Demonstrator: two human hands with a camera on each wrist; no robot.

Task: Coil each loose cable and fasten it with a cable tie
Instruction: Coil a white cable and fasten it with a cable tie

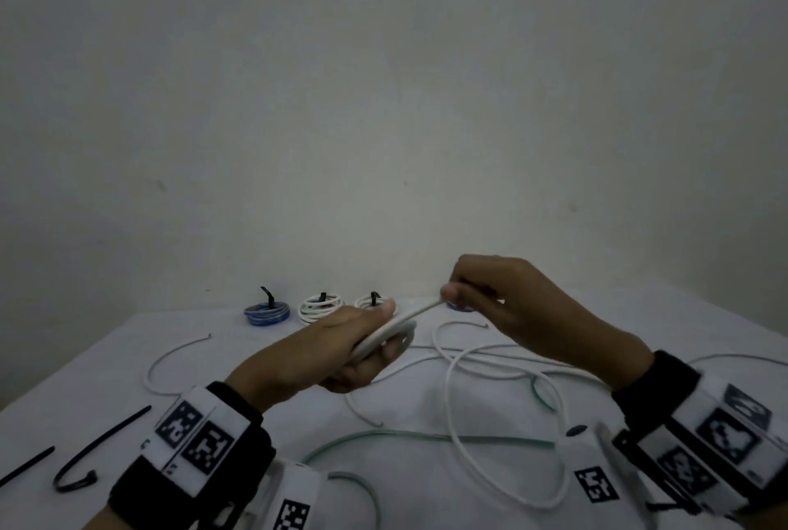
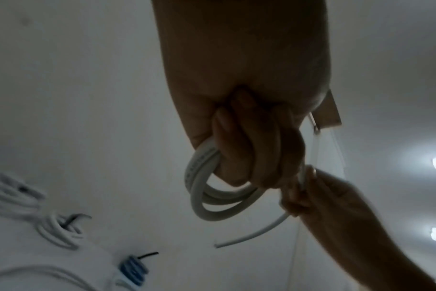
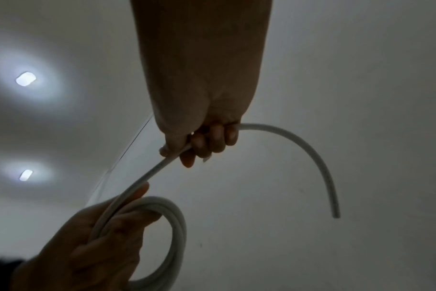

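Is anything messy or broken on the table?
Nothing looks broken. Loose white cables sprawl tangled across the white table, still uncoiled, unlike the tied coils by the wall.

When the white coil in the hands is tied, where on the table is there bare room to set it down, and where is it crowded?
Bare cloth lies between the loose white cable end and the table's left edge, in front of the blue tied coil. Another patch lies far right, behind the right hand. Crowded: the middle, under tangled white cables, and the near-left corner with black cable ties.
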